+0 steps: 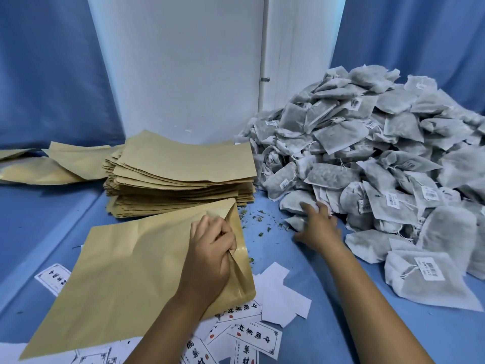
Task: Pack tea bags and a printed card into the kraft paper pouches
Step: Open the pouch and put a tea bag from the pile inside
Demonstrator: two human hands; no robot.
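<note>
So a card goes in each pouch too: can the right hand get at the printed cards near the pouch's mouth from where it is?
Probably yes. The right hand is over at the tea bags, and the printed cards lie uncovered on the blue cloth, with nothing between.

We see a flat kraft pouch (126,274) with its mouth pulled open, grey tea bags (367,158) heaped right, printed cards (252,337) scattered below.

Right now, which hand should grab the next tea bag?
Right. The right hand is already spread on a tea bag at the near edge of the pile, while the left hand grips the mouth of the kraft pouch, holding it open.
</note>
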